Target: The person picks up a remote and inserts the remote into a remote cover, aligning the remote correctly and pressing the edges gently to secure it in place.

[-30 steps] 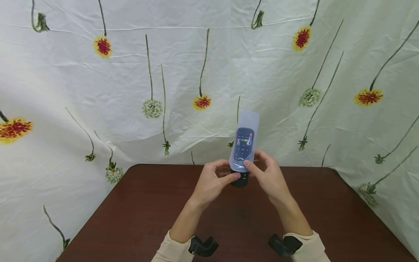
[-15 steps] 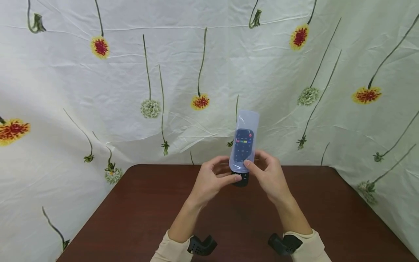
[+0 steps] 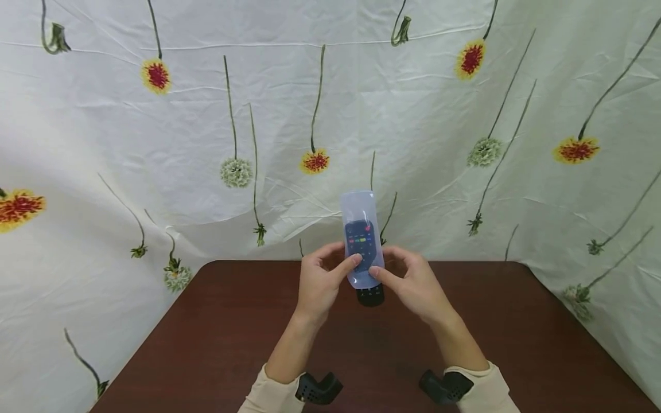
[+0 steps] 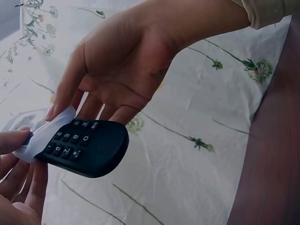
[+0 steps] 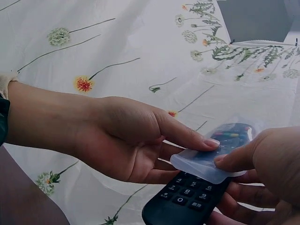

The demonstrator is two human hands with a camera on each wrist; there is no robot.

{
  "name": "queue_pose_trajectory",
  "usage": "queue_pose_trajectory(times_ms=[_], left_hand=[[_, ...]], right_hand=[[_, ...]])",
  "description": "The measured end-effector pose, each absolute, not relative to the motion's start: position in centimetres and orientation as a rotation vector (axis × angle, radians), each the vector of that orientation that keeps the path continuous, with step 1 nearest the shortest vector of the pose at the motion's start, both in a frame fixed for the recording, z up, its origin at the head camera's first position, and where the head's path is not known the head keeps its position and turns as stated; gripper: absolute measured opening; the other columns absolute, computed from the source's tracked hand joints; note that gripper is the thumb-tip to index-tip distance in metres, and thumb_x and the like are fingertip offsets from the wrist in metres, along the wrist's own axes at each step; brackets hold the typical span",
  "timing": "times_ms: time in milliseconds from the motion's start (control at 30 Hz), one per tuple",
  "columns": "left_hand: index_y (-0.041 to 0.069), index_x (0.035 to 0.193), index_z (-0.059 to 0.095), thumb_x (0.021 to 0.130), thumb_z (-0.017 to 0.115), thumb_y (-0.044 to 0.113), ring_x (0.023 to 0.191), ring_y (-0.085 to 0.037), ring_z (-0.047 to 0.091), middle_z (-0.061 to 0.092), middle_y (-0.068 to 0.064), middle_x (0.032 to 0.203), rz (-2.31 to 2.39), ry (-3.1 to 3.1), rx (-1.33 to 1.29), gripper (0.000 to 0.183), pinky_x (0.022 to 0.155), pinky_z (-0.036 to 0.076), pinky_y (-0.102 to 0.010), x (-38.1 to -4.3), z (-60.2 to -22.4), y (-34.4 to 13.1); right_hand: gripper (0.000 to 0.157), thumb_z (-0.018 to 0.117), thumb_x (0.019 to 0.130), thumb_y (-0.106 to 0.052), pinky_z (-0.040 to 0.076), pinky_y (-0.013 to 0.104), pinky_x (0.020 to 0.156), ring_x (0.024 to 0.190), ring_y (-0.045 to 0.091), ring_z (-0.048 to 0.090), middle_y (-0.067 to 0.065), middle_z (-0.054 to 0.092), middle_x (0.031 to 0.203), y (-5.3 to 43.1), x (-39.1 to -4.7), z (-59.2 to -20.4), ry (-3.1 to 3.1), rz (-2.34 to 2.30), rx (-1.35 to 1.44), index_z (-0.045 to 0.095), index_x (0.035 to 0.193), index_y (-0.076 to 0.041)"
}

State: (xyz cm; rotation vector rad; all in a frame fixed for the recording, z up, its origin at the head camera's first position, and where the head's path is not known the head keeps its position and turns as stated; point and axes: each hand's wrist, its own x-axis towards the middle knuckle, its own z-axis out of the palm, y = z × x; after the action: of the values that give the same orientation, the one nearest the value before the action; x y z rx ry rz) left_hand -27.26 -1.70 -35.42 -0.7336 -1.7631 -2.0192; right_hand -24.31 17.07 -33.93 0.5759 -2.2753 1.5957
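A black remote control (image 3: pixel 370 296) is partly inside a translucent plastic sleeve (image 3: pixel 358 202), with its lower keypad end sticking out of the sleeve's opening. It is held up over the far part of the table, tilted slightly. My left hand (image 3: pixel 317 284) pinches the sleeved remote from the left, thumb on the front. From the right, my right hand (image 3: pixel 418 284) grips it with the thumb near the sleeve's lower edge. In the left wrist view the number keys show on the bare end of the remote (image 4: pixel 89 147). The fingers behind the remote are partly hidden in the head view.
A dark brown table (image 3: pixel 232 338) lies below the hands. Behind it hangs a white cloth (image 3: pixel 206 126) printed with flowers. Each wrist carries a black camera mount, such as the left mount (image 3: pixel 317 388).
The remote and sleeve have moved left and down, and their tilt has changed. My left thumb has shifted from the remote's bare end up onto the sleeve.
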Motion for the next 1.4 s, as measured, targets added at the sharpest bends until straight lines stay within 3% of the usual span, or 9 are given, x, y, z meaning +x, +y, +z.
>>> queue_pose_trajectory(times_ms=[200, 300, 467, 700, 967, 1400], left_hand=[[-0.004, 0.115, 0.076, 0.092, 0.079, 0.006, 0.087, -0.023, 0.07, 0.075, -0.015, 0.1, -2.089, -1.68, -0.702, 0.025, 0.071, 0.059, -0.03, -27.2, -35.4, -1.7], [-0.006, 0.116, 0.075, 0.092, 0.079, 0.005, 0.089, -0.023, 0.071, 0.074, -0.016, 0.103, -2.112, -1.638, -0.655, 0.026, 0.076, 0.06, -0.031, -27.2, -35.3, -1.8], [-0.006, 0.117, 0.074, 0.094, 0.077, 0.006, 0.09, -0.023, 0.071, 0.074, -0.016, 0.105, -2.11, -1.657, -0.63, 0.026, 0.079, 0.059, -0.031, -27.3, -35.0, -2.0], [-0.003, 0.125, 0.072, 0.103, 0.067, 0.014, 0.096, -0.024, 0.07, 0.074, -0.013, 0.112, -2.021, -1.791, -0.742, 0.028, 0.08, 0.057, -0.031, -27.0, -34.7, -2.0], [-0.001, 0.127, 0.071, 0.103, 0.068, 0.017, 0.088, -0.024, 0.071, 0.075, -0.012, 0.111, -1.929, -1.826, -0.785, 0.03, 0.076, 0.058, -0.031, -27.0, -35.1, -1.8], [0.002, 0.123, 0.073, 0.102, 0.07, 0.017, 0.092, -0.022, 0.07, 0.073, -0.008, 0.11, -1.834, -1.889, -0.845, 0.027, 0.078, 0.058, -0.034, -27.1, -35.3, -1.8]], right_hand=[[0.044, 0.082, 0.092, -0.019, 0.051, 0.048, 0.09, 0.104, 0.023, 0.065, 0.003, 0.071, 0.113, 17.5, -24.4, -34.1, -2.409, 1.578, 0.653, 0.067, 0.132, -0.007], [0.05, 0.084, 0.09, -0.021, 0.052, 0.046, 0.086, 0.1, 0.021, 0.067, 0.0, 0.071, 0.112, 17.3, -24.7, -34.3, -2.523, 1.505, 0.722, 0.065, 0.135, -0.008], [0.05, 0.083, 0.091, -0.017, 0.057, 0.042, 0.077, 0.089, 0.022, 0.07, 0.003, 0.072, 0.11, 16.8, -25.0, -34.4, -2.566, 1.55, 0.698, 0.064, 0.136, -0.007], [0.059, 0.081, 0.09, -0.009, 0.06, 0.041, 0.075, 0.088, 0.026, 0.071, 0.01, 0.069, 0.124, 16.4, -24.9, -34.3, -2.482, 1.711, 0.661, 0.058, 0.145, -0.008], [0.055, 0.082, 0.089, -0.01, 0.06, 0.041, 0.076, 0.091, 0.026, 0.07, 0.011, 0.069, 0.121, 16.3, -24.8, -34.4, -2.441, 1.742, 0.597, 0.062, 0.139, -0.004], [0.049, 0.083, 0.089, -0.007, 0.06, 0.047, 0.077, 0.097, 0.028, 0.072, 0.015, 0.071, 0.112, 16.1, -24.4, -34.2, -2.333, 1.786, 0.533, 0.064, 0.133, 0.002]])
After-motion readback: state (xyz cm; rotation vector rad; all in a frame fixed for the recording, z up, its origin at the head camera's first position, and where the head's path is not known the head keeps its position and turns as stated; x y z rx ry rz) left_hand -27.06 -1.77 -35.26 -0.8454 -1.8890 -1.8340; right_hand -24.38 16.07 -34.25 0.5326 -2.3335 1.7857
